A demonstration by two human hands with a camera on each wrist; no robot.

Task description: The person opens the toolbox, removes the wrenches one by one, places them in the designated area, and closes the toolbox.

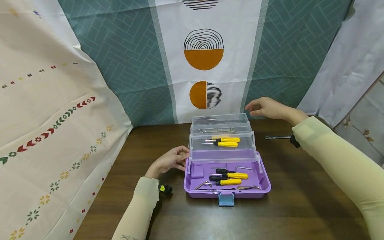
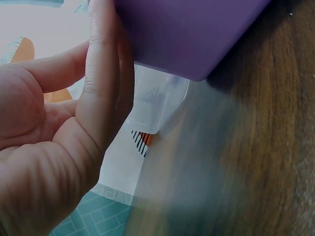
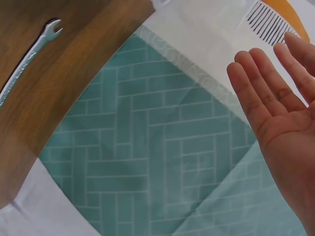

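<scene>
A purple toolbox stands on the table with its clear tiered trays raised and fanned toward the back. My left hand is at the box's left side, its fingers extended along the purple wall. Past the back right corner of the trays, my right hand hovers with relaxed fingers and nothing in them. Yellow-handled screwdrivers, black-handled ones and hex keys lie in the purple base. Higher up, two yellow screwdrivers and a wrench sit in the trays.
Another wrench lies on the brown wooden table, right of the box and partly behind my right wrist. A blue latch hangs from the box's front. Patterned cloth hangs behind the table and along its left side.
</scene>
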